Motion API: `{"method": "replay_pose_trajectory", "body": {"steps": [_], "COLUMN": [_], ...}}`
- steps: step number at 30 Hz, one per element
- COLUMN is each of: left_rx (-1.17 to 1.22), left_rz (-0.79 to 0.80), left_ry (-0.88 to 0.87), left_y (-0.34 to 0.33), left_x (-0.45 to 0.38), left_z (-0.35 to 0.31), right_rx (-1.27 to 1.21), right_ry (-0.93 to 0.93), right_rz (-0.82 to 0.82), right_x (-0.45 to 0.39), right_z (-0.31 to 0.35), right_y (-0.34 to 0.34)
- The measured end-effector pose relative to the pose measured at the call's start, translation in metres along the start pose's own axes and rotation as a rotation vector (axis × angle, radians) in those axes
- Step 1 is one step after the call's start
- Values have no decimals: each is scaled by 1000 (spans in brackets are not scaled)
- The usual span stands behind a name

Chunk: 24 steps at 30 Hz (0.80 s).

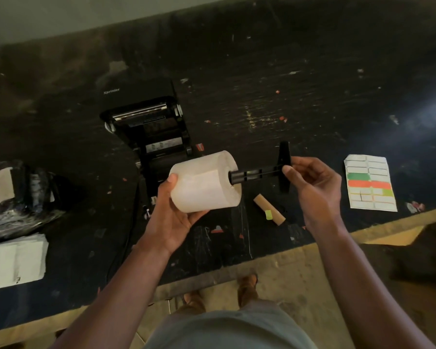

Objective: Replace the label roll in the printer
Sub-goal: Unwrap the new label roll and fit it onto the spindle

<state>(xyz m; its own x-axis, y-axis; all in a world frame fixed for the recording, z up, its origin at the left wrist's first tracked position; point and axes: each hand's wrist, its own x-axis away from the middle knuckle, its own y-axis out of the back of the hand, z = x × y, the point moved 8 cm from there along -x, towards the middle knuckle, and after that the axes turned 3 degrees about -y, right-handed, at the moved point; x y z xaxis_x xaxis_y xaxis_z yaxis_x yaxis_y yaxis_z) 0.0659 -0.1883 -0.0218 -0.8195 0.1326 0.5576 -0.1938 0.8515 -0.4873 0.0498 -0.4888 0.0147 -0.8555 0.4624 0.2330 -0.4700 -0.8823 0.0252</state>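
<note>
**Spindle entering new roll**

Left hand (173,210) is cupping the white label roll (204,182), fingers wrapped beneath. Right hand (312,182) is pinching the black spindle (259,172) at its flange, tip seemingly inside the core. Printer (149,127) is sitting open mid-counter (287,96); the empty cardboard core (268,205) is lying near the front edge.

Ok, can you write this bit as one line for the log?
left hand: holds label roll | right hand: pushing spindle into roll | printer: open | old core: on table

Plain white paper label roll (204,182) on my black plastic spindle (259,172); black plastic printer (146,122); tan cardboard core (268,209), yellow-green tag; white paper sticker sheet (370,183) with green, orange rows; scuffed black worktop (287,96).
</note>
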Motion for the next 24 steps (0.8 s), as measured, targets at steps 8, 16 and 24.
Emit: {"method": "replay_pose_trajectory", "body": {"steps": [8, 16, 24], "left_rx": [-162, -248, -319], "left_rz": [-49, -64, -50], "left_ry": [-56, -58, -90], "left_y": [-16, -29, -42], "left_x": [-5, -16, -23], "left_z": [-4, 9, 17], "right_rx": [277, 111, -233], "right_ry": [265, 17, -402], "right_rz": [47, 132, 139], "right_x": [18, 21, 29], "right_z": [34, 3, -39], "right_y": [-6, -26, -25]}}
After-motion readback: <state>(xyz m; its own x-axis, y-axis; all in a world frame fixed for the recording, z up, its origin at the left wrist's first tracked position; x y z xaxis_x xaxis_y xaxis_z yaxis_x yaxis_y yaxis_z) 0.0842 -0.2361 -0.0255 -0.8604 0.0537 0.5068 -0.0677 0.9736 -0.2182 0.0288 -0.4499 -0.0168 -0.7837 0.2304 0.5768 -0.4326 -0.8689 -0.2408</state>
